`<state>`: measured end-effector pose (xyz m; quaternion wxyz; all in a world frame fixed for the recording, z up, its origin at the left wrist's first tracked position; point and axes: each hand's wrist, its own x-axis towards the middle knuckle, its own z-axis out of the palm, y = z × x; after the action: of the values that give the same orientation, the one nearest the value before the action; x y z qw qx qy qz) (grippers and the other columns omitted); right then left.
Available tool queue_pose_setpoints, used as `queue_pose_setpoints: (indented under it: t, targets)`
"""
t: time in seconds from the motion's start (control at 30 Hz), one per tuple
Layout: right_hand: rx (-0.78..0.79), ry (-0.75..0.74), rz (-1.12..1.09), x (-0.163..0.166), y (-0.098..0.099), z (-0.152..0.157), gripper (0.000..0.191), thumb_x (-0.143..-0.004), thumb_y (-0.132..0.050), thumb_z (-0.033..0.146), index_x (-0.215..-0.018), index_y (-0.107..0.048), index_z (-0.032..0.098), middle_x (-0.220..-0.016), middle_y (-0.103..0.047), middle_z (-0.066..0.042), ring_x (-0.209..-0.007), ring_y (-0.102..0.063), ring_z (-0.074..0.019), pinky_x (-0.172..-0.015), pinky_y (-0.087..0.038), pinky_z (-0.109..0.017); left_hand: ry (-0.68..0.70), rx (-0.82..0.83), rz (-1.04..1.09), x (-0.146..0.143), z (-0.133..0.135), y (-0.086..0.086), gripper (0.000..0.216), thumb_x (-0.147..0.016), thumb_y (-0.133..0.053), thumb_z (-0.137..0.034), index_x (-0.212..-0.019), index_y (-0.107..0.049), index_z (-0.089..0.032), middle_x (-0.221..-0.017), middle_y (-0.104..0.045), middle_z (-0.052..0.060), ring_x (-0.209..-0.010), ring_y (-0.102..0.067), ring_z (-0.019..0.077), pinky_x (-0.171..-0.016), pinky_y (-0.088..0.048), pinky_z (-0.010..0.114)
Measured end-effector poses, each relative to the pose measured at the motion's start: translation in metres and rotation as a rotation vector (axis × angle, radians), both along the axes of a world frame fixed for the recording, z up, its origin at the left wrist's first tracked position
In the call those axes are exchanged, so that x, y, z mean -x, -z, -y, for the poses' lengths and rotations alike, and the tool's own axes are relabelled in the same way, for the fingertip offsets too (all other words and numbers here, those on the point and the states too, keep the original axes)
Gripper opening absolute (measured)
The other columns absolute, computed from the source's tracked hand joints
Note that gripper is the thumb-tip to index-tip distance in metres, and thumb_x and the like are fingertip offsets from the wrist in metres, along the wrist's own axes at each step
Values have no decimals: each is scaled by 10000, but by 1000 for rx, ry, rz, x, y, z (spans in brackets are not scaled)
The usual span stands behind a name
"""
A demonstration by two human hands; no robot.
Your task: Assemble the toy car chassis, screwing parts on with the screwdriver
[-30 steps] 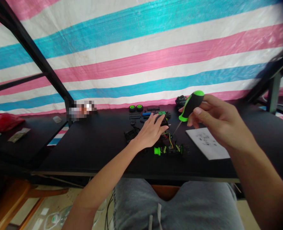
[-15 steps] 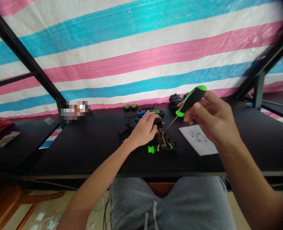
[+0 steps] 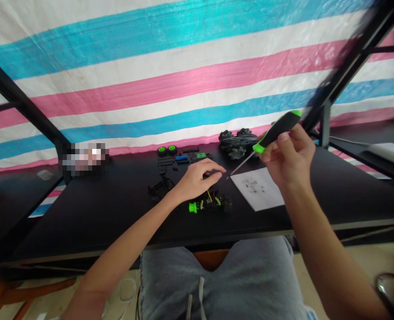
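Note:
My right hand [image 3: 292, 155] grips a black and green screwdriver [image 3: 278, 132] by its handle, the shaft slanting down to the left. A tiny thing, perhaps a screw, shows at its tip, beside the corner of the white sheet. My left hand [image 3: 198, 178] is over the partly dismantled toy car chassis [image 3: 213, 203], thumb and forefinger apart and pointing toward the tip. The hand covers much of the chassis; a bright green wheel hub [image 3: 193, 207] and a yellow wire show. Small dark parts, likely screws, lie on the white sheet [image 3: 263, 202].
Behind stands a dark car-like model [image 3: 238, 143] with chunky wheels. Two green-rimmed wheels [image 3: 167, 150], a blue cylinder [image 3: 181, 158] and black parts lie at the back. A black frame part [image 3: 160, 190] is left of my hand. A striped sheet [image 3: 183, 89] hangs behind the table.
The screwdriver tip has left the chassis and moved right, toward the white sheet. My left thumb and forefinger have come off the chassis and stretched out. The view has shifted right.

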<state>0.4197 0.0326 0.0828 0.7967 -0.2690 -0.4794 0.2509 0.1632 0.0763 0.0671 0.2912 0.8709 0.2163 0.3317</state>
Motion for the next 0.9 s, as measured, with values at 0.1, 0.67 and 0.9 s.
queue_pose_setpoints:
  t: [0.1, 0.67, 0.9]
  targets:
    - [-17, 89, -38, -13, 13, -6, 279, -891, -913, 496, -950, -721, 303, -770, -776, 10, -402, -461, -109, -372, -320, -304, 52, 88, -92, -22, -3, -10, 168, -1069, -730, -218, -1182, -846, -172, -1135, -834, 94, -981, -783, 198, -894, -613, 321]
    - [94, 282, 66, -36, 28, -7, 342, -886, -872, 566, -1053, -717, 311, -760, -727, 53, -405, -485, -104, -380, -370, -275, 53, 125, -423, -102, -15, -6, 183, -914, -727, 9, -970, -828, -134, -942, -851, 96, -917, -815, 225, -889, -630, 339]
    - [89, 447, 81, -44, 35, -12, 321, -943, -821, 583, -1072, -718, 308, -732, -671, 43, -423, -483, -114, -381, -332, -263, 31, 86, -502, -119, -21, -8, 282, -846, -720, 41, -1031, -837, -136, -918, -834, 83, -864, -796, 229, -875, -629, 351]
